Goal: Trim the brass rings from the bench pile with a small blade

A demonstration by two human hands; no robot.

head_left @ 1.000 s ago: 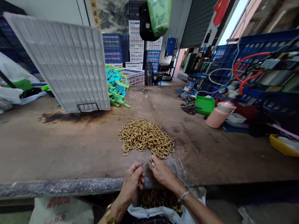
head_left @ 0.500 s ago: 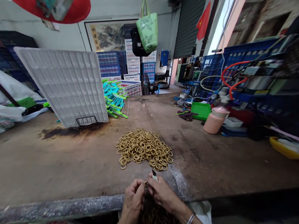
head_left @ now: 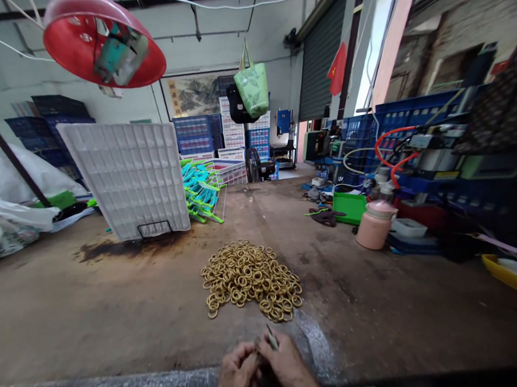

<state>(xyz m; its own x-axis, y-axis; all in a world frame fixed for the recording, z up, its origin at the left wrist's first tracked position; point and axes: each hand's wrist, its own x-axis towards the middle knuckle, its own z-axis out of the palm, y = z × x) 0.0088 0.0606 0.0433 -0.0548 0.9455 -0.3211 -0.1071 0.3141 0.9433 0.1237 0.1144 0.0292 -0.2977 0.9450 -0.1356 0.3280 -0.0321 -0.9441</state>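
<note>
My left hand (head_left: 236, 372) is closed at the near edge of the table, its thumb and fingers pinching a small gold-coloured ring, mostly hidden by the fingers. Close against it, my right hand (head_left: 287, 363) wraps round a small knife (head_left: 272, 338) with a pale handle and a dark tip pointing up and away. The fingertips of both hands meet around the ring; the exact contact is blurred. Just beyond them a heap of gold-coloured rings (head_left: 251, 278) lies on the brown tabletop (head_left: 146, 315).
A white ribbed tray (head_left: 128, 179) leans upright at the left, beside green and turquoise plastic pieces (head_left: 201, 190). To the right stand a pink bottle (head_left: 374, 225) and a green tray (head_left: 349, 207). A red lamp (head_left: 105, 41) hangs overhead at left.
The view has tilted up, so the hands and ring heap sit lower in the picture. Both hands remain together, with the knife still in my right hand.
</note>
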